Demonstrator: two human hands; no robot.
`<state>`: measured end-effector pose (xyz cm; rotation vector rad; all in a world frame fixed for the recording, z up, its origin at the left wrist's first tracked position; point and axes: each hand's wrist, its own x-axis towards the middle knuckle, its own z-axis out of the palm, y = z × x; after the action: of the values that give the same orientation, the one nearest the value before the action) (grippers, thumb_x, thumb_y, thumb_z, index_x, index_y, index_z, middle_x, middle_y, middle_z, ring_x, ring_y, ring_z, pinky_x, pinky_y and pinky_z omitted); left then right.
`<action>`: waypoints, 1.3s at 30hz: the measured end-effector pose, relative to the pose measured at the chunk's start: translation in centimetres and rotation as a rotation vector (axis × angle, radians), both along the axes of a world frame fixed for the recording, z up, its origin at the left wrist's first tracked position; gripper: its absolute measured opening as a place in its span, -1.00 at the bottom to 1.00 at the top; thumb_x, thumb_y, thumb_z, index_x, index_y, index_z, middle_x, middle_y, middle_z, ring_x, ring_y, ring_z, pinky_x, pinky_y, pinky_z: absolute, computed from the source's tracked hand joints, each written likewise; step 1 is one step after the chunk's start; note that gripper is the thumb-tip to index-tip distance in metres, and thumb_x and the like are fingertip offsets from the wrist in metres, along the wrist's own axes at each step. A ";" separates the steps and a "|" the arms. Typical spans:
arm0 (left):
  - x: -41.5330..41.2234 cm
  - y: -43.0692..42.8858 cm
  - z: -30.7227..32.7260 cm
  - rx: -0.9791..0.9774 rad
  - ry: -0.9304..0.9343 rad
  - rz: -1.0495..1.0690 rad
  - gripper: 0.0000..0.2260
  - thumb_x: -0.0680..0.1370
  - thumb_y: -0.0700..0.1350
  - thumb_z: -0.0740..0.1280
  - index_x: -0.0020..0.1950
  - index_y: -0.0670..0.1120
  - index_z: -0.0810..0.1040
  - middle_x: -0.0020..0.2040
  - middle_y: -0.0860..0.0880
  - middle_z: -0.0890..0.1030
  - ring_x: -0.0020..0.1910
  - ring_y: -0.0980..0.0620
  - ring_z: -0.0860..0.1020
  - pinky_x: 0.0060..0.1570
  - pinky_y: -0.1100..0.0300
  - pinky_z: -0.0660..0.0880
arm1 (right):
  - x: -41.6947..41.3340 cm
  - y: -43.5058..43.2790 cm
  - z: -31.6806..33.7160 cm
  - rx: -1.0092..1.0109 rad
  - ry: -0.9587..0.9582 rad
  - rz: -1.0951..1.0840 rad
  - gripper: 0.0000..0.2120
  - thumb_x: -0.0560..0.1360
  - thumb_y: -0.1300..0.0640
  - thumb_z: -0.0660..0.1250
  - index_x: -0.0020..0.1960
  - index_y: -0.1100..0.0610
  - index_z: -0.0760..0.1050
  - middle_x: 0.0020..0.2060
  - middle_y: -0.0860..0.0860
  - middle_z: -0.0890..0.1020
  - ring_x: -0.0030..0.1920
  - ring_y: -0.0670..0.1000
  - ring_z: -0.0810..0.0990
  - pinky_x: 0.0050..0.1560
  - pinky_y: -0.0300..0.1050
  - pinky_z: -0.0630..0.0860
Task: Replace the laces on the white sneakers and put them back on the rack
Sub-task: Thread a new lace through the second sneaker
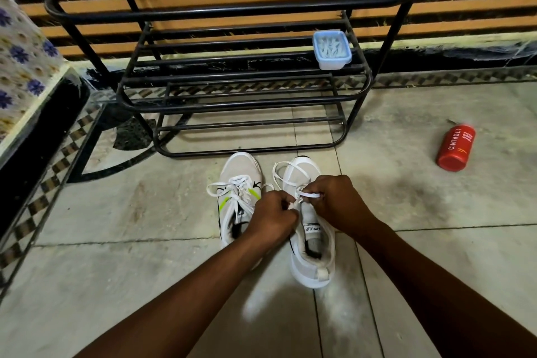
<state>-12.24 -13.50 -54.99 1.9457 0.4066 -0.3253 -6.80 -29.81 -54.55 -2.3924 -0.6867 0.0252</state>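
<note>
Both hands (274,213) (334,200) pinched lace (308,195) over right sneaker (312,241), toe toward rack (247,102) (left sneaker (236,197) already tied).

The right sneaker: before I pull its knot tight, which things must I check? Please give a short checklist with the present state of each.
1. Left hand grip on the lace: ok, it pinches one strand.
2. Right hand grip: ok, it holds a loop of the lace.
3. Right sneaker flat on the floor: ok.
4. Lace through all eyelets: cannot tell, the hands cover them.
5. Left sneaker laced with a bow: ok.
6. Pair on the rack: not ok, both stand on the floor before it.
</note>
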 end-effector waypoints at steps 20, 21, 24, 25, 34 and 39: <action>1.2 0.7 -0.8 -0.069 0.089 0.003 -0.73 0.28 -0.18 0.37 -0.04 -0.17 0.61 -0.36 -0.05 0.59 -0.46 0.01 0.53 -0.33 0.10 0.51 | -0.8 2.3 -0.4 -0.384 -0.106 -0.060 -0.75 0.33 0.01 0.32 -0.03 -0.01 0.64 -0.11 0.00 0.64 0.03 0.11 0.61 -0.13 -0.16 0.42; 1.3 0.8 -0.8 -0.074 0.097 0.007 -0.71 0.27 -0.18 0.38 -0.02 -0.17 0.61 -0.34 -0.05 0.59 -0.44 0.00 0.55 -0.34 0.12 0.50 | -0.6 2.3 -0.5 -0.366 -0.061 -0.089 -0.73 0.37 0.00 0.34 0.04 -0.03 0.63 -0.04 -0.01 0.65 0.09 0.08 0.59 -0.04 -0.15 0.46; 1.2 0.9 -1.2 -0.072 0.094 -0.019 -0.73 0.32 -0.19 0.42 0.01 -0.19 0.62 -0.29 -0.09 0.61 -0.44 0.01 0.56 -0.39 0.18 0.48 | -0.6 2.1 -0.8 -0.276 0.084 -0.183 -0.62 0.30 -0.08 0.29 0.06 -0.03 0.65 -0.02 -0.01 0.66 0.08 0.09 0.60 0.00 -0.11 0.52; 1.2 1.0 -1.3 -0.066 0.092 -0.024 -0.73 0.35 -0.20 0.42 0.03 -0.20 0.62 -0.27 -0.12 0.62 -0.44 0.02 0.56 -0.41 0.20 0.48 | -0.8 2.2 -0.8 -0.213 0.092 -0.221 -0.63 0.27 -0.07 0.28 0.00 0.00 0.67 -0.09 0.02 0.68 0.00 0.14 0.63 -0.06 -0.09 0.54; 0.2 0.6 -1.0 -0.081 0.049 0.025 -0.79 0.36 -0.24 0.40 -0.01 -0.10 0.63 -0.32 -0.04 0.62 -0.40 -0.02 0.62 -0.28 0.06 0.60 | -1.8 2.7 -2.0 -0.011 0.028 -0.344 -0.78 0.22 0.08 0.32 -0.20 0.08 0.68 -0.35 0.02 0.67 -0.30 0.10 0.62 -0.30 -0.15 0.48; 0.4 0.5 -0.6 -0.001 0.012 -0.073 -0.87 0.46 -0.26 0.38 -0.06 -0.11 0.69 -0.35 -0.06 0.62 -0.46 0.06 0.56 -0.35 0.17 0.54 | -1.6 2.6 -2.2 -0.050 -0.005 -0.254 -0.95 0.24 0.14 0.32 -0.35 0.11 0.54 -0.47 0.06 0.56 -0.41 0.10 0.47 -0.39 -0.13 0.38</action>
<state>-11.87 -13.02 -55.63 1.9620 0.3442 -0.3844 -8.35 -27.25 -56.80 -2.5107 -0.3838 -0.0711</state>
